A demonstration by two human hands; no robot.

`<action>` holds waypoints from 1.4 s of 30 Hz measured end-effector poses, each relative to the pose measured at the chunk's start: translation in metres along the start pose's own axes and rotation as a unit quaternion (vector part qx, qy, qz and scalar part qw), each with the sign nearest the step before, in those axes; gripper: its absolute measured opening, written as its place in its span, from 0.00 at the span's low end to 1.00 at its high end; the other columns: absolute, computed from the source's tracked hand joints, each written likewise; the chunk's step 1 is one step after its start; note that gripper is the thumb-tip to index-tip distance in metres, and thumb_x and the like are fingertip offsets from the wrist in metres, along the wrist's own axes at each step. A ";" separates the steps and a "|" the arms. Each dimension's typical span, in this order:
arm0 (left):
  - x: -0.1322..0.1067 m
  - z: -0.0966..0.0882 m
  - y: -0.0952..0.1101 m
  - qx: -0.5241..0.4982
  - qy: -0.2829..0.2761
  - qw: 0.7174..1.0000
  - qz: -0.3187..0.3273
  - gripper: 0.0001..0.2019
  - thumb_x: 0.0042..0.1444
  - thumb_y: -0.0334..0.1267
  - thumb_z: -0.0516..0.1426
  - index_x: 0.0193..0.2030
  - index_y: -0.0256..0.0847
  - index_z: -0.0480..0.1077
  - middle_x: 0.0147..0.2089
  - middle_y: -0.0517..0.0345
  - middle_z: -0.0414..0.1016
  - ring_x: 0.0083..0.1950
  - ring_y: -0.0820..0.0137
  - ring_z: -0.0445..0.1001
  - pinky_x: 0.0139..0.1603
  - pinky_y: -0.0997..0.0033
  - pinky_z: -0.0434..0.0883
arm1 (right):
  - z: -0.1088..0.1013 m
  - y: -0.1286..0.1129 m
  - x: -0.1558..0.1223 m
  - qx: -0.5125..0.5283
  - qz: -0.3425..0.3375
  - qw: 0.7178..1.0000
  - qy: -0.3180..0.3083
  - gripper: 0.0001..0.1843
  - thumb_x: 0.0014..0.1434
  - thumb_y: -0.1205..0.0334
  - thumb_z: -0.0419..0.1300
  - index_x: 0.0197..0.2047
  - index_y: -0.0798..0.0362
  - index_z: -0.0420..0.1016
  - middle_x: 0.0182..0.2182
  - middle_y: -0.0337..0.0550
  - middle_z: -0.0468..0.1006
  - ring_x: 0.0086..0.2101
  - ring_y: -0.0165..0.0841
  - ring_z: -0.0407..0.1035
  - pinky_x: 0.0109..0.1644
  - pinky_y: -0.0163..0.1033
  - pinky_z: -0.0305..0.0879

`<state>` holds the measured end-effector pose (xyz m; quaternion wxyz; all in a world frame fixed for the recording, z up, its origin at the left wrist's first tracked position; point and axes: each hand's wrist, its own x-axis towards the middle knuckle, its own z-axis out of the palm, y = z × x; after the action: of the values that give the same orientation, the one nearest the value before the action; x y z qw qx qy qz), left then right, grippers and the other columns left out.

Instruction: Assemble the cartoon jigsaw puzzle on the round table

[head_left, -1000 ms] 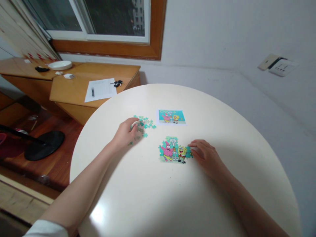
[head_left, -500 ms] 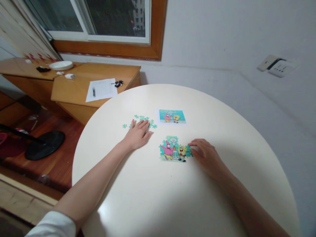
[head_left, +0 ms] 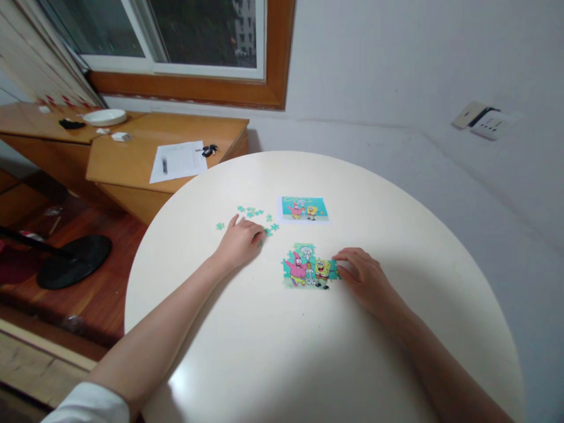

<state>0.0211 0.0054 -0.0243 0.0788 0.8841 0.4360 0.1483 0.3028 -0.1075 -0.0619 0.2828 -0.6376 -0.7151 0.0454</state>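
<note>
The half-built cartoon puzzle (head_left: 308, 267) lies flat a little below the middle of the frame, on the round cream table (head_left: 396, 329). It looks like thin card: light, stiff within each piece but loose at the joints, so it would likely come apart if lifted by one edge. It seems better slid flat on the smooth top or steadied from the side. The loose pieces (head_left: 253, 212), teal and small, are scattered just up and to the left of it. Each is probably best pinched by its edges between thumb and fingertip, since they sit flush on a glossy surface. The right hand (head_left: 363, 275) rests on the table at the puzzle's right edge, fingers gently bent and unclenched, their tips touching that edge and holding nothing. The left hand (head_left: 240, 242) lies over the near side of the scattered pieces with its fingers curled down. Whether it has a piece pinched beneath them cannot be told. A small printed picture (head_left: 304, 209) of the same cartoon sits just above the puzzle. In the upper left stand a wooden desk (head_left: 132, 158) with a sheet of paper (head_left: 178, 160) and a white plate (head_left: 104, 117).
</note>
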 end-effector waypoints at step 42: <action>-0.002 -0.001 0.006 -0.115 0.011 0.984 -0.136 0.01 0.50 0.33 0.58 0.30 0.39 0.69 0.31 0.56 0.76 0.40 0.61 0.72 0.50 0.53 0.56 | 0.000 0.000 0.000 0.009 -0.006 1.000 -0.003 0.10 0.56 0.62 0.52 0.38 0.50 0.74 0.38 0.47 0.77 0.42 0.40 0.72 0.48 0.48 0.66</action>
<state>0.0244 0.0001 -0.0217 0.1947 0.7999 0.5332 0.1947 0.3026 -0.1076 -0.0613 0.2871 -0.6303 -0.7195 0.0518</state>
